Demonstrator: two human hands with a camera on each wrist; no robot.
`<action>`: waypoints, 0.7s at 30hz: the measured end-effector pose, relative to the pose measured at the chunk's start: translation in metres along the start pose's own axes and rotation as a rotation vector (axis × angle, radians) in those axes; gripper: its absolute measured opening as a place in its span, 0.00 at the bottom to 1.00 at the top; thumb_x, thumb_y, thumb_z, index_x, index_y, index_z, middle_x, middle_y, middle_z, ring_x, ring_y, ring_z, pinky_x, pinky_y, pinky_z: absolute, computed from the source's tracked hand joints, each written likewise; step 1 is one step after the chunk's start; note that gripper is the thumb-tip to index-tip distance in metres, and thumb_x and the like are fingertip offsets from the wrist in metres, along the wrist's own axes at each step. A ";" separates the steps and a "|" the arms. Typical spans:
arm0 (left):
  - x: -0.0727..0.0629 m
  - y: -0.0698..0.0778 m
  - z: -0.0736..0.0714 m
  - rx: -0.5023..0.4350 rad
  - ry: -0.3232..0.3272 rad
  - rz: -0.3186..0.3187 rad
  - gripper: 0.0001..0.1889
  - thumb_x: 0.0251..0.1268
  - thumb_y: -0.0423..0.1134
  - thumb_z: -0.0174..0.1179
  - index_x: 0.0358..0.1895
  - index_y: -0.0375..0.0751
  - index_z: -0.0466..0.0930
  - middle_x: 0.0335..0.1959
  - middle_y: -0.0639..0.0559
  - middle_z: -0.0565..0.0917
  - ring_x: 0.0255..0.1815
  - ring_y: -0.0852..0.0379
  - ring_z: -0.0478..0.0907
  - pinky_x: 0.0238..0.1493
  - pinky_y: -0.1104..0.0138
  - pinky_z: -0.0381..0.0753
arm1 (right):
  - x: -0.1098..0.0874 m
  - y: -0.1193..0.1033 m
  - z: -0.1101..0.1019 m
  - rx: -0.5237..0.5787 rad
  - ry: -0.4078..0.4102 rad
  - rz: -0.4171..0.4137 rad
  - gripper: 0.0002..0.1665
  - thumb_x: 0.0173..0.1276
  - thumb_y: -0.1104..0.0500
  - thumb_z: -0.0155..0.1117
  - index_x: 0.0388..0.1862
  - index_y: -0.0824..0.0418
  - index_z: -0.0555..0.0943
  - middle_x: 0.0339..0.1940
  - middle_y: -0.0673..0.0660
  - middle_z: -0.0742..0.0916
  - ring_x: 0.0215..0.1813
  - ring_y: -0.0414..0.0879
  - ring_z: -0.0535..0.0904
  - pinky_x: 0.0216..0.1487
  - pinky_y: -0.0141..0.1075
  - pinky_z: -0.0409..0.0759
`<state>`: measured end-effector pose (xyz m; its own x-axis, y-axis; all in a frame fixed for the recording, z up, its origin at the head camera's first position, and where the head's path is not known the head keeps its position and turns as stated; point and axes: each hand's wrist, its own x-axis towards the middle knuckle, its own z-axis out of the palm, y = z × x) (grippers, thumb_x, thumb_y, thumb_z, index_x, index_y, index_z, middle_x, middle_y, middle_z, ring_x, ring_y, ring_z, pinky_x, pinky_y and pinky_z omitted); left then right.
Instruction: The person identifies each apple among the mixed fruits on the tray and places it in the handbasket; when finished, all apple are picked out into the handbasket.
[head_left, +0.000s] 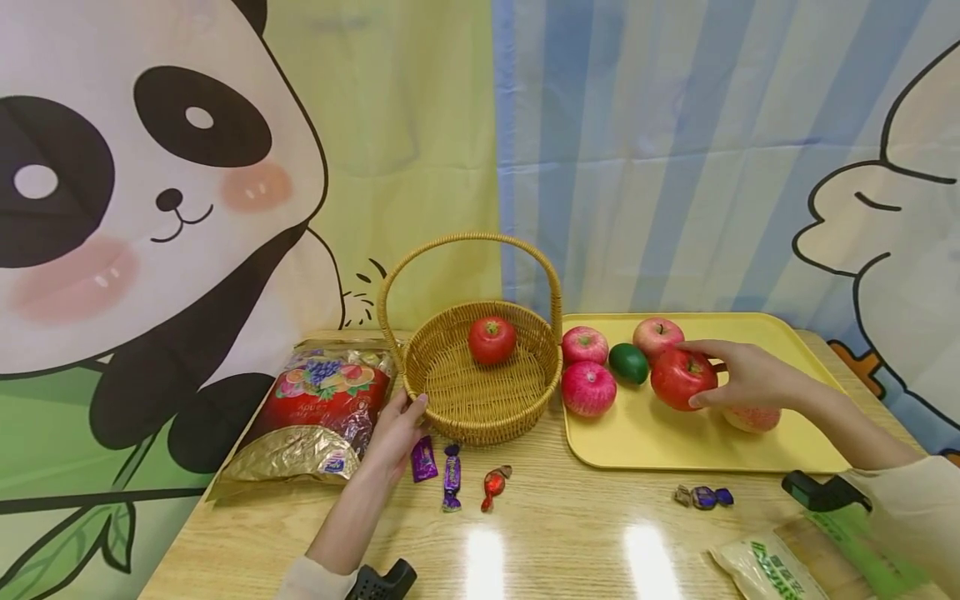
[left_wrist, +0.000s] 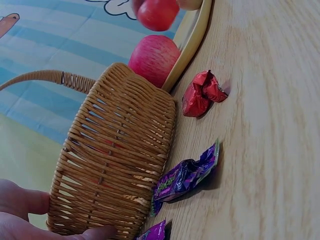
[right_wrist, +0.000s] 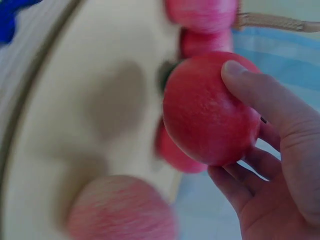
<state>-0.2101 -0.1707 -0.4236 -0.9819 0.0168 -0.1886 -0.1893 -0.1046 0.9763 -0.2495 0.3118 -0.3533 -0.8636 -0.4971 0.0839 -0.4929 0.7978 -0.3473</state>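
Note:
My right hand (head_left: pixel 738 375) grips a red apple (head_left: pixel 682 379) above the yellow tray. In the right wrist view, the thumb lies on one side of this apple (right_wrist: pixel 210 110) and the fingers curl around the other. My left hand (head_left: pixel 393 433) holds the near left rim of a wicker basket (head_left: pixel 480 429) with a tall handle. The left wrist view shows thumb and finger against the woven wall (left_wrist: pixel 115 160). Another red apple (head_left: pixel 492 340) sits inside the basket. On the tray (head_left: pixel 675 446) lie several pink apples (head_left: pixel 589 389) and a dark green oval fruit (head_left: pixel 628 363).
Left of the basket lies a red and gold candy bag (head_left: pixel 322 408). Wrapped candies, purple (head_left: pixel 452 477) and red (head_left: pixel 495 485), lie before the basket. Another candy (head_left: pixel 703 497) lies before the tray, and a green and clear packet (head_left: pixel 795 558) at the near right. A printed curtain (head_left: pixel 637 167) hangs behind.

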 end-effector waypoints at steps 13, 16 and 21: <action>0.000 -0.002 0.000 -0.022 -0.005 0.002 0.29 0.79 0.36 0.40 0.77 0.36 0.44 0.75 0.36 0.57 0.75 0.40 0.57 0.77 0.48 0.58 | 0.062 -0.102 -0.011 0.145 -0.150 -0.169 0.48 0.53 0.43 0.76 0.70 0.57 0.70 0.62 0.58 0.80 0.54 0.53 0.81 0.52 0.41 0.84; 0.000 -0.003 0.000 -0.018 -0.004 0.006 0.29 0.79 0.36 0.40 0.77 0.36 0.45 0.75 0.36 0.58 0.75 0.40 0.57 0.77 0.48 0.58 | 0.085 -0.129 -0.004 0.138 -0.178 -0.187 0.48 0.53 0.44 0.76 0.71 0.55 0.69 0.66 0.59 0.78 0.61 0.57 0.79 0.59 0.50 0.81; 0.001 -0.002 0.000 -0.023 -0.001 0.014 0.28 0.79 0.35 0.39 0.77 0.36 0.46 0.74 0.36 0.59 0.75 0.40 0.58 0.77 0.49 0.59 | 0.126 -0.165 0.019 0.124 -0.181 -0.199 0.49 0.52 0.44 0.76 0.72 0.53 0.68 0.66 0.59 0.77 0.64 0.56 0.75 0.62 0.52 0.78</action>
<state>-0.2109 -0.1702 -0.4257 -0.9844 0.0161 -0.1753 -0.1759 -0.1278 0.9761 -0.2748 0.1112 -0.3033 -0.7132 -0.7009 -0.0020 -0.6244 0.6366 -0.4527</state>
